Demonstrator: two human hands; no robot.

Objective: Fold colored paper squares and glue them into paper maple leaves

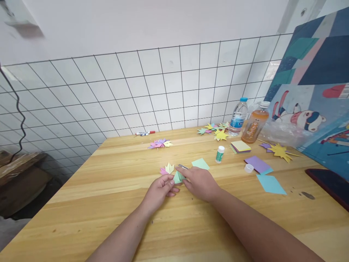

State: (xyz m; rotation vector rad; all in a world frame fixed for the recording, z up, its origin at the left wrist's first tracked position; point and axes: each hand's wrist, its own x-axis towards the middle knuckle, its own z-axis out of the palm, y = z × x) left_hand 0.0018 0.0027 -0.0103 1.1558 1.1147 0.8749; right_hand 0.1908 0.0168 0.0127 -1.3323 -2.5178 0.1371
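Near the middle of the table, my left hand is closed, its thumb and fingers pinching a small folded green paper. From the other side my right hand reaches over the same paper, fingers bent. A slim grey, metallic-looking tool shows at the fingertips of this hand; its kind is too small to make out. Just beyond the left hand lie a folded pale yellow paper and a pink one. A flat light green sheet rests behind the right hand.
A glue stick stands uncapped, with a white cap nearby. Paper squares, a purple sheet and a blue sheet lie rightward. Behind are a water bottle, an orange drink bottle, folded paper pieces and markers.
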